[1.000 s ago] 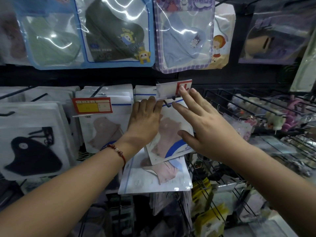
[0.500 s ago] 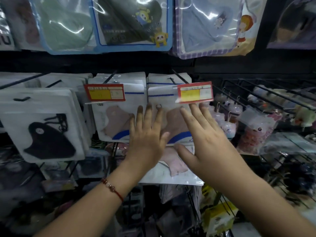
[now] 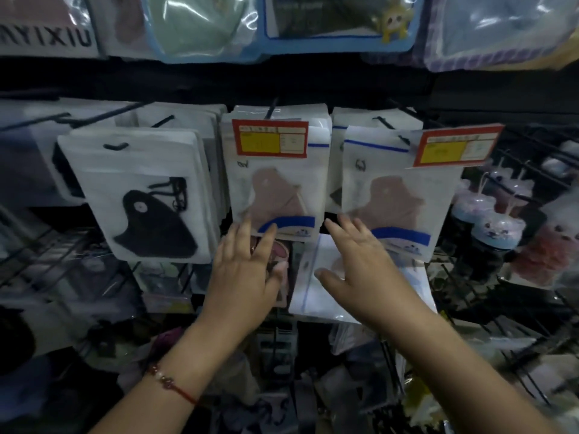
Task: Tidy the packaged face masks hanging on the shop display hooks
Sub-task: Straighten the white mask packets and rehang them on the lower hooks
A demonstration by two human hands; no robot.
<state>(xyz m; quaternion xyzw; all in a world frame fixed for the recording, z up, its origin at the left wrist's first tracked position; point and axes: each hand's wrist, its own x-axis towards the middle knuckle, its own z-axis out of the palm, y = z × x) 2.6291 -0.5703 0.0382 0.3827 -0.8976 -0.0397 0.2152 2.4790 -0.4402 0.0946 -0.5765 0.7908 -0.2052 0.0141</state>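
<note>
Two stacks of white packets holding pink masks hang side by side on black hooks: the middle stack and the right stack, each with a red and yellow price tag. A stack of black mask packets hangs to the left. My left hand is spread with straight fingers, its tips at the lower edge of the middle stack. My right hand is also spread flat, fingers at the lower left corner of the right stack, above a white packet on the row below. Neither hand holds anything.
Larger mask packets with blue and purple borders hang on the row above. Black wire hooks carry small plush toys at the right. Dark wire racks and mixed goods fill the lower shelves.
Both hands have slid down from the upper part of the right pink stack to the packets' lower edges, and the left hand has moved over to the middle stack. The view has shifted right and down.
</note>
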